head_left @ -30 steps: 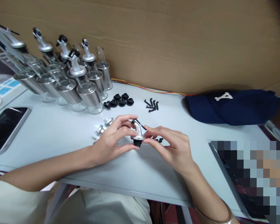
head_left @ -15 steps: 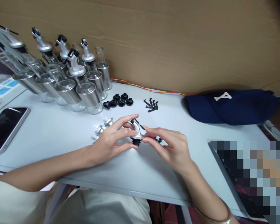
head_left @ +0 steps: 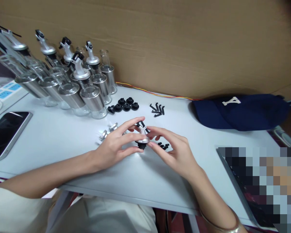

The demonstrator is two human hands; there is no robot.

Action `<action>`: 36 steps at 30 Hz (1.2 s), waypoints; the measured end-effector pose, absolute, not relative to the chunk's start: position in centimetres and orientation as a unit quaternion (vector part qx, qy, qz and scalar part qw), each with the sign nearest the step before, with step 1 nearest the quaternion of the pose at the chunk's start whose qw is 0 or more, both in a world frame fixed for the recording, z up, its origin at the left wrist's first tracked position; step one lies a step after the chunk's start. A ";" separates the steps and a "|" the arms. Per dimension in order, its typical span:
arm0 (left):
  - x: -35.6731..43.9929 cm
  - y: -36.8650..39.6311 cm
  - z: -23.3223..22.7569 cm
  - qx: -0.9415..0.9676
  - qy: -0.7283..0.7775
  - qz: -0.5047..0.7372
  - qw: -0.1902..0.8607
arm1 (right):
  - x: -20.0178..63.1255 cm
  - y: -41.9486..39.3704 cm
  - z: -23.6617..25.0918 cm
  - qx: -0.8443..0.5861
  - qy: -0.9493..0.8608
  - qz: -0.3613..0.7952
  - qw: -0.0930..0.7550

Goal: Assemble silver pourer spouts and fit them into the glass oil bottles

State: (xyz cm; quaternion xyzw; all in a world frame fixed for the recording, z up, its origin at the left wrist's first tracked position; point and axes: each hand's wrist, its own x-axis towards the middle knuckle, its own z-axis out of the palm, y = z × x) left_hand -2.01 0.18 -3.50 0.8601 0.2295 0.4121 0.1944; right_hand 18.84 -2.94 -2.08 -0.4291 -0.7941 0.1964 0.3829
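Item: pourer cap (head_left: 142, 137), pinched upright between my left hand (head_left: 115, 145) and right hand (head_left: 176, 152) for steadiness; black plugs (head_left: 124, 105) at 11 o'clock.

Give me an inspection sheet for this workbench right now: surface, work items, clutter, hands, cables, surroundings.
Surface: pale grey table.
Work items: silver pourer spout with black stopper between both hands; black rubber stoppers, black clips, glass dispenser bottles behind.
Clutter: dark phone, navy cap.
Hands: left hand and right hand both pinch the spout.
Cables: red-yellow wire along the back edge.
Surroundings: brown cardboard wall.
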 end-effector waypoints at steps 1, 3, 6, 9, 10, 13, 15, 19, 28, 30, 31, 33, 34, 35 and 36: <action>-2.0 0.2 -3.5 0.862 0.228 0.410 0.192 | 18.8 -2.9 -2.1 -0.423 -0.800 0.189 0.381; -2.1 0.1 -3.5 0.865 0.223 0.408 0.188 | 18.7 -3.0 -2.0 -0.413 -0.805 0.180 0.385; -2.2 0.0 -3.5 0.874 0.207 0.402 0.177 | 18.6 -3.0 -1.8 -0.408 -0.801 0.190 0.396; -2.3 -0.1 -3.4 0.891 0.197 0.379 0.152 | 18.5 -3.1 -1.8 -0.404 -0.788 0.236 0.400; -2.3 -0.1 -3.4 0.895 0.196 0.376 0.140 | 18.5 -3.1 -1.8 -0.406 -0.780 0.262 0.398; -2.3 0.0 -3.5 0.901 0.194 0.374 0.099 | 18.3 -3.2 -2.0 -0.417 -0.746 0.345 0.388; -2.2 0.1 -3.5 0.906 0.187 0.373 0.075 | 18.2 -3.2 -2.1 -0.428 -0.735 0.368 0.375; -1.9 0.4 -3.6 0.912 0.169 0.367 0.065 | 18.0 -3.3 -2.1 -0.434 -0.762 0.316 0.363; -1.9 0.2 -3.8 0.927 0.137 0.344 0.068 | 17.6 -3.6 -1.8 -0.458 -0.768 0.264 0.362; -1.9 0.2 -3.8 0.930 0.142 0.333 0.063 | 17.7 -3.6 -1.9 -0.446 -0.782 0.242 0.361; -1.9 0.1 -3.8 0.932 0.146 0.326 0.060 | 17.7 -3.5 -1.9 -0.441 -0.791 0.227 0.359; -1.9 0.1 -3.8 0.935 0.150 0.317 0.054 | 17.8 -3.4 -1.9 -0.437 -0.805 0.194 0.351; -1.9 0.0 -3.8 0.936 0.150 0.315 0.052 | 17.9 -3.4 -1.9 -0.437 -0.810 0.181 0.347; -1.9 0.0 -3.8 0.936 0.149 0.314 0.051 | 17.9 -3.4 -1.9 -0.437 -0.814 0.171 0.343; -1.9 0.0 -3.8 0.936 0.150 0.314 0.051 | 18.0 -3.3 -1.9 -0.437 -0.816 0.167 0.340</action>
